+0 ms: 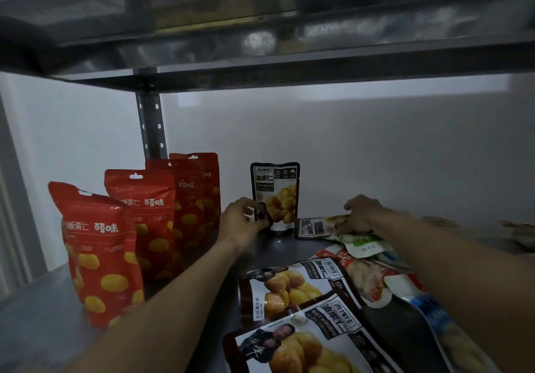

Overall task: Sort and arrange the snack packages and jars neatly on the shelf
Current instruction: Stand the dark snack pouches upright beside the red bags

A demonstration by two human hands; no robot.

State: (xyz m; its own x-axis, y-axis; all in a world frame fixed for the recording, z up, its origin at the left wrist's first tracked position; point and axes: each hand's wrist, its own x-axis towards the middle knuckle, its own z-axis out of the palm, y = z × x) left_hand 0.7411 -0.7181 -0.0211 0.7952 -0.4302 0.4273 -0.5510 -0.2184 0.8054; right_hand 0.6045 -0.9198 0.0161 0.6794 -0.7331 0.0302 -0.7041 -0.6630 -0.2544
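Left hand (242, 219) pinches upright black plastic chestnut pouch (275, 190) at its 8 o'clock edge; right hand (362, 213) grips flat black plastic pouch (314, 228) at its 3 o'clock end.

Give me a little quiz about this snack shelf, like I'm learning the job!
1. True or false: the red bags are lying flat on the shelf.
2. How many red bags stand in the row?
3. What does the left hand pinch? A) the upright dark pouch B) a red bag C) a jar

Key: 1 false, they stand upright; 2 four; 3 A.
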